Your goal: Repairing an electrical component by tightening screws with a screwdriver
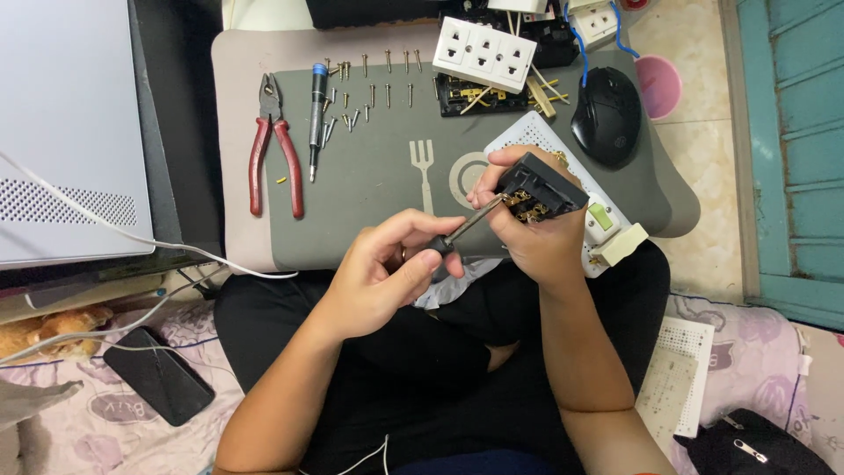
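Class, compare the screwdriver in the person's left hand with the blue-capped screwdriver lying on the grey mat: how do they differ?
The held screwdriver is gripped by the left hand, tilted, its tip in the black socket block that the right hand holds. The blue-capped screwdriver lies untouched on the grey mat, beside red-handled pliers. The held one's handle is mostly hidden. Both have slim shafts.

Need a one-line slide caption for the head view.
Left hand drives a screwdriver into a black socket block held by the right hand.

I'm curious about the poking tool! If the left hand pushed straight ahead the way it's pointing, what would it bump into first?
The left hand points its screwdriver up and to the right. First in that line is the black socket part with brass pieces, held in the right hand. The tip already looks to be at it, though depth is hard to judge.
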